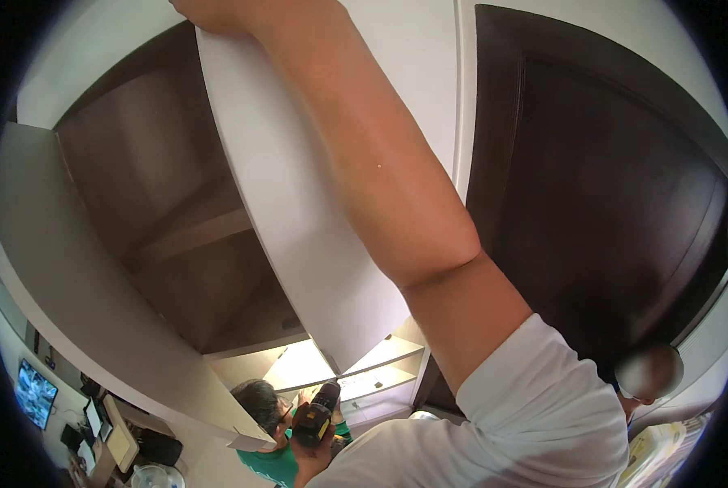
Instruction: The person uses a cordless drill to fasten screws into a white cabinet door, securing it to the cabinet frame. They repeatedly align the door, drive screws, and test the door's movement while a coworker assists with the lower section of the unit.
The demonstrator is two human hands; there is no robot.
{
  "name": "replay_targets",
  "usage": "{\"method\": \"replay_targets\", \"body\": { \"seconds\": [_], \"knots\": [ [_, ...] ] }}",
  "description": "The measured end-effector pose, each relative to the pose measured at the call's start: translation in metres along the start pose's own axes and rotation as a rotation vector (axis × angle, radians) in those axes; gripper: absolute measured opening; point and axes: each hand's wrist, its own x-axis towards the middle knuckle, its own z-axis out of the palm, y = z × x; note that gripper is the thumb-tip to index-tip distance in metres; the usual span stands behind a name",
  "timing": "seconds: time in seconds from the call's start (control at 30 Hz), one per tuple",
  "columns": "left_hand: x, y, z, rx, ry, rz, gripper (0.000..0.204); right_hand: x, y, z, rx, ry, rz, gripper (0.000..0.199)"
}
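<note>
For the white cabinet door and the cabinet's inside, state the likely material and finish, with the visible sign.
White cabinet door: probably laminated or painted board; smooth, even matt white face. Cabinet interior: likely wood-look laminate; brown with faint grain, low sheen.

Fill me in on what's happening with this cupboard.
The person's right hand is raised to the top edge of an open white cupboard door. The picture's edge cuts off its grip. Low down, what looks like their left hand holds a black and yellow drill, away from the door. The brown shelf inside is bare. Another person in a green shirt is below.
</note>
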Motion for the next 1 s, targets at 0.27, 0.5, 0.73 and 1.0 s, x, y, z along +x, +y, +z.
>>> {"method": "replay_targets", "body": {
  "seconds": [0.27, 0.5, 0.73, 1.0],
  "knots": [
    [0.012, 0.013, -0.007, 0.127, 0.013, 0.019, 0.074, -0.002, 0.004, -0.009, -0.027, 0.013, -0.015, 0.039],
    [0.018, 0.038, 0.003, 0.176, 0.007, 0.258, 0.073, 0.005, 0.005, 0.006, -0.004, -0.047, -0.016, 0.04],
    [-0.011, 0.034, 0.001, 0.175, 0.077, 0.221, 0.072, 0.01, 0.01, 0.05, -0.14, 0.087, -0.016, 0.042],
    [-0.02, 0.018, -0.007, 0.355, 0.094, 0.284, 0.075, 0.011, 0.02, 0.086, -0.271, 0.112, -0.01, 0.074]
  ]
}}
